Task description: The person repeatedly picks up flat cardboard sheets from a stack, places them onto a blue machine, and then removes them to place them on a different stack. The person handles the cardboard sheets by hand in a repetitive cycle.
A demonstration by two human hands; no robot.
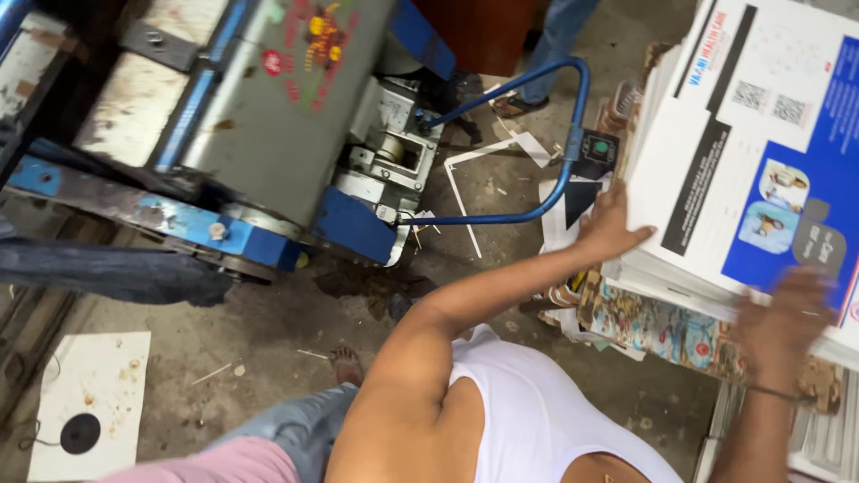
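Observation:
A thick stack of white and blue printed sheets (716, 134) fills the upper right. My left hand (608, 228) grips its left edge, thumb on top and arm stretched out from my shoulder. On the stack's near edge is my right hand (792, 313), blurred by motion, with a thin band on the wrist. Under the stack lie colourful printed sheets (653, 322) and more paper piles.
A large grey and blue machine (259, 116) stands at upper left, with a blue tubular bar (573, 134) carrying a small box with a green button (598, 148). Another person's legs (546, 54) stand at the top. A white board with a black disc (85, 411) lies on the dirty floor.

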